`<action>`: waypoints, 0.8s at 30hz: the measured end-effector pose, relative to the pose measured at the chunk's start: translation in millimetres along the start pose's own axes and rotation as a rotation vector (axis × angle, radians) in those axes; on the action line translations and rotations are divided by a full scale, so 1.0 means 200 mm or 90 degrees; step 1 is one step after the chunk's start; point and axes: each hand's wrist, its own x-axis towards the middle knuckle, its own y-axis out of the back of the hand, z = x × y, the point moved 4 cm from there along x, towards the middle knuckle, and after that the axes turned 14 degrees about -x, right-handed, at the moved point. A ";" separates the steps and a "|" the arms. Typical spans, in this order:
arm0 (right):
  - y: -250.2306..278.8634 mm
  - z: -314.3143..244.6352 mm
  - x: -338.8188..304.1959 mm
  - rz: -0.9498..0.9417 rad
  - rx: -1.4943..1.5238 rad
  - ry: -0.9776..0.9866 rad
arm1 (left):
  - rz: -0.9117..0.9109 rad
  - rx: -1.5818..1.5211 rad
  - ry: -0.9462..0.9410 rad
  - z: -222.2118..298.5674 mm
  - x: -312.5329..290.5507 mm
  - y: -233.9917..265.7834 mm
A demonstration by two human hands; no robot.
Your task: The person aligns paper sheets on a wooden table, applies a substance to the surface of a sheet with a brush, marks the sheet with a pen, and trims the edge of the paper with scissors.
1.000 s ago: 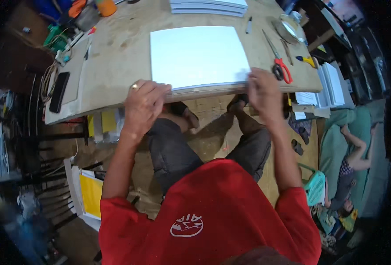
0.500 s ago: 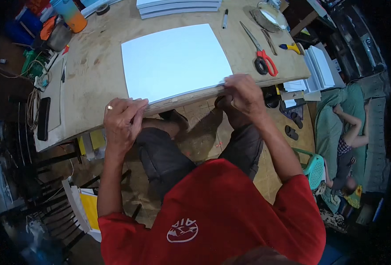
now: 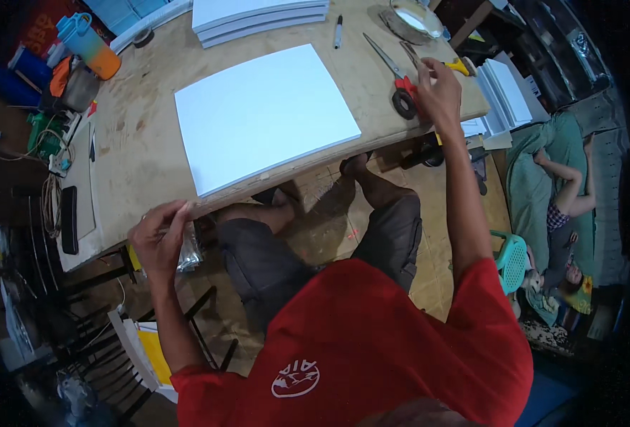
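A neat stack of white paper sheets point(image 3: 265, 117) lies flat along the near edge of the worktable point(image 3: 133, 164). Off its near left corner, my left hand point(image 3: 160, 238) is at the table edge, fingers bent and thumb and forefinger tips together on the rim. My right hand point(image 3: 441, 92) has reached over the right side of the tabletop. Its thumb and forefinger close on a slim metal tool point(image 3: 409, 51), whose lower end they hide. Just left of that hand lie scissors point(image 3: 386, 57) with red handles, partly covered by it, and a black roll of tape point(image 3: 403, 104).
Taller paper stacks point(image 3: 261, 18) stand at the back. A marker point(image 3: 338, 32), a bowl point(image 3: 415, 21) and a yellow-handled tool point(image 3: 461, 66) lie to the right. An orange and blue bottle point(image 3: 91, 46) stands back left. A person point(image 3: 568, 196) lies on a couch at right.
My right hand has left the stack's near right corner and moved right to the slim metal tool. My left hand has come off the near left corner, moving left. The view has shifted slightly.
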 end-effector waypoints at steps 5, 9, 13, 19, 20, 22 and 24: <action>-0.23 0.13 0.16 -0.144 -0.217 -0.028 | 0.093 0.090 0.031 -0.05 -0.15 0.09; -0.22 0.16 0.22 -0.181 -0.112 -0.017 | 0.210 0.034 0.134 -0.08 -0.23 0.13; -0.03 0.12 0.04 -0.197 0.277 -0.146 | 0.114 -0.140 0.091 -0.02 -0.05 0.02; 0.18 -0.25 -0.64 -0.472 0.451 -0.355 | -0.183 0.105 -0.138 0.07 0.30 -0.16; 0.22 -0.37 -0.73 -0.547 0.467 -0.387 | -0.225 0.161 -0.138 0.05 0.34 -0.17; 0.24 -0.49 -0.86 -0.503 0.527 -0.311 | -0.291 0.180 -0.081 -0.01 0.43 -0.18; 0.27 -0.63 -0.93 -0.489 0.506 -0.278 | -0.342 0.200 -0.041 -0.05 0.46 -0.18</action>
